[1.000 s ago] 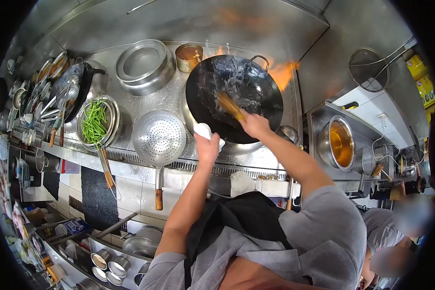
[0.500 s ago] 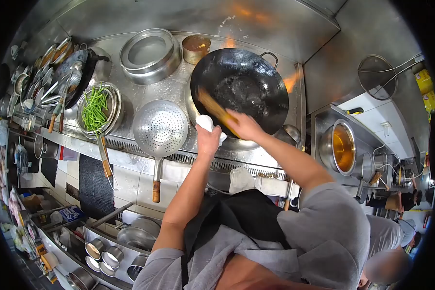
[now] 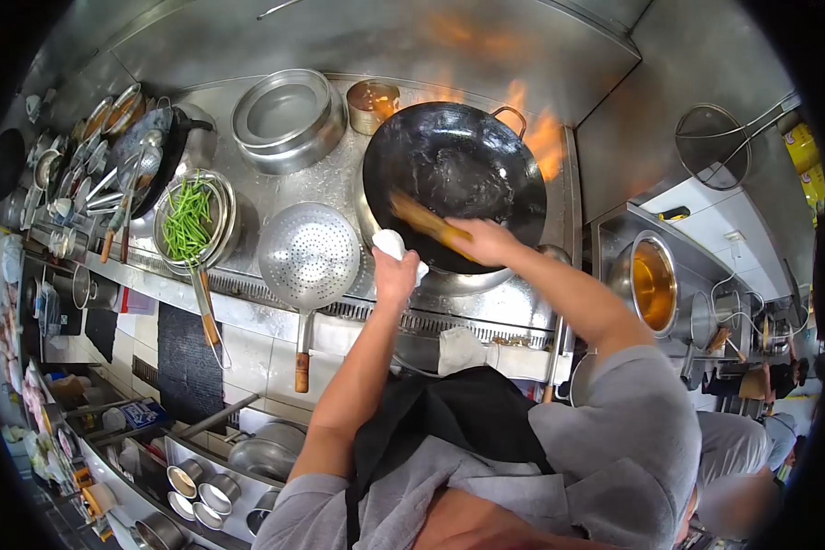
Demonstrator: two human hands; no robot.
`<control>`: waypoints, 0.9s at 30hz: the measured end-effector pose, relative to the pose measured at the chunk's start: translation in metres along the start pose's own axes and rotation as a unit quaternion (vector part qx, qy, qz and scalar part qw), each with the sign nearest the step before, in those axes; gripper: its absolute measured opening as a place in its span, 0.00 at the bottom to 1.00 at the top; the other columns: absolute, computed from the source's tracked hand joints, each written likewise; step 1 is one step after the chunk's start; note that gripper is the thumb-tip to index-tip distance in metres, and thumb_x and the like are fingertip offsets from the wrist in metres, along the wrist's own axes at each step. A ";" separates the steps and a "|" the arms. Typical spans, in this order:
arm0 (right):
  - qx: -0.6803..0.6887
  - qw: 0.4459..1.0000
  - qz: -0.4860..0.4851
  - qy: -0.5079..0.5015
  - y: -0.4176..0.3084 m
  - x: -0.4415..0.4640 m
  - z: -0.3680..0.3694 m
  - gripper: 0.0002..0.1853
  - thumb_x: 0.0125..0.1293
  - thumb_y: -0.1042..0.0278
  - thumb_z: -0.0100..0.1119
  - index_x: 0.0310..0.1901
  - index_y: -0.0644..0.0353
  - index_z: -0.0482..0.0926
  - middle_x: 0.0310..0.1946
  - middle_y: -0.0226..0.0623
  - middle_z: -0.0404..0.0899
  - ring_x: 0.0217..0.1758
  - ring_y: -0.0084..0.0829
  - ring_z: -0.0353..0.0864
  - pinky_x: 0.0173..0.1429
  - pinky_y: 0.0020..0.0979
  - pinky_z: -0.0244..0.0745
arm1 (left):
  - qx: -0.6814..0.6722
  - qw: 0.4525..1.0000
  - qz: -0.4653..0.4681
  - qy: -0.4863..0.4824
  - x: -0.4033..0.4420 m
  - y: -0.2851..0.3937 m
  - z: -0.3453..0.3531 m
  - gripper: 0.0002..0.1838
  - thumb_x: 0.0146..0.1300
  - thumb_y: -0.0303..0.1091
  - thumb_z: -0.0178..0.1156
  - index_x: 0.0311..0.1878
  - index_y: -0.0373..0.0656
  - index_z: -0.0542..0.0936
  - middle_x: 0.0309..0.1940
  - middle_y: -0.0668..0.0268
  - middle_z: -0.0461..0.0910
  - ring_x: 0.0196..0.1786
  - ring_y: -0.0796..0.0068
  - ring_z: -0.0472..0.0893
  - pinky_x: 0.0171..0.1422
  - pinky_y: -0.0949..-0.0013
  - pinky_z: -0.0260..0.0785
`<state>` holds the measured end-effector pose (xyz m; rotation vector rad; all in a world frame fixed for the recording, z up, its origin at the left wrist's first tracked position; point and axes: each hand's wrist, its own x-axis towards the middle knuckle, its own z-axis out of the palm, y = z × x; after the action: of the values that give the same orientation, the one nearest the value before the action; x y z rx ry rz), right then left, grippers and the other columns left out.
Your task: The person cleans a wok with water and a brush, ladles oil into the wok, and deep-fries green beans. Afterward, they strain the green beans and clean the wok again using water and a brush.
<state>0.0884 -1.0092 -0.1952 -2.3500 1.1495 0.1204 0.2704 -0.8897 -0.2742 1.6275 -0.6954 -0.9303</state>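
Observation:
A large black wok (image 3: 467, 165) sits tilted on the burner, its inside wet and shiny. My left hand (image 3: 397, 277) is closed around a folded white cloth (image 3: 389, 244) at the wok's near-left rim; whatever the cloth covers there is hidden. In my right hand (image 3: 486, 242) is a bamboo wok brush (image 3: 422, 217), gripped at its near end. Its bristles, blurred by motion, reach into the left side of the wok. Left of my left hand lies a perforated strainer (image 3: 309, 252) with a wooden handle.
Flames (image 3: 545, 142) rise behind the wok's right edge. Green beans (image 3: 187, 223) lie in a strainer at left. A lidded-looking steel pot (image 3: 289, 124) and a small pot (image 3: 373, 103) stand at the back. A bowl of orange liquid (image 3: 653, 280) is on the right.
The brush and my right hand have shifted slightly right. My left hand keeps its grip on the cloth. Flames behind the wok look larger, and the view has tilted a little.

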 end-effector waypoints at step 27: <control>-0.081 0.973 0.159 0.146 0.030 0.092 -0.011 0.26 0.66 0.45 0.54 0.65 0.36 0.72 0.40 0.48 0.84 0.45 0.49 0.85 0.47 0.50 0.79 | -0.049 0.997 -0.017 -0.055 -0.004 0.014 -0.006 0.21 0.56 0.27 0.61 0.51 0.36 0.66 0.36 0.60 0.74 0.31 0.71 0.78 0.28 0.67 0.71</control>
<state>0.1230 -1.0950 -0.2250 -2.3586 1.7153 -0.0231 0.2737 -0.8867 -0.2593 1.5144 -0.6877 -1.0702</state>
